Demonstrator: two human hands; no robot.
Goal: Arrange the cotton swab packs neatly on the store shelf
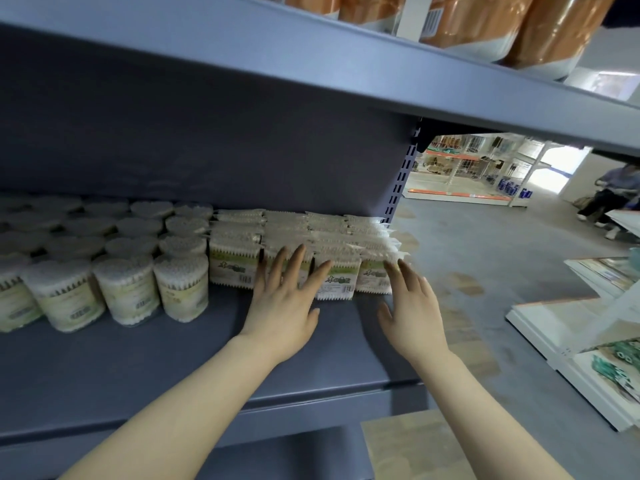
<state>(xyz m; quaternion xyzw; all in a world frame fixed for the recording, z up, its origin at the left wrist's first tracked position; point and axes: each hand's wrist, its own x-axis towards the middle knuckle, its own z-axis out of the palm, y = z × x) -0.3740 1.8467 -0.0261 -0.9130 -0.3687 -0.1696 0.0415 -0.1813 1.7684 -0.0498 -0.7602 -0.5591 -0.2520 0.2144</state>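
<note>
Left hand [281, 299] flat, fingers straight and spread wide, tips laid against the front of the cotton swab packs [304, 251]. Nothing gripped. Right hand [414, 306] also flat and open, fingers straight and close together, tips at the right-hand end pack of the front row, thumb held out to the side; probably touching the wrapper, though the blur there leaves contact uncertain. Both forearms bare, reaching in over the front lip of the shelf [173, 358].

Packs standing in rows several deep at the right end of the shelf, flat clear bags with a green and white label on the front face, packed side by side and touching. Front row not quite level: the pack between the two hands sitting a little further forward than its neighbours. Just left of the packs, touching them, a block of round tubs [180, 285] of swabs, upright, in rows running to the back wall.

Above the packs, the upper shelf [311, 64] carrying copper-coloured wrapped rolls [554, 26]. Right of the packs, past the slotted upright [401, 181], a grey floor [485, 258], white display racks [571, 323], and a person [613, 192] well away in the background.
</note>
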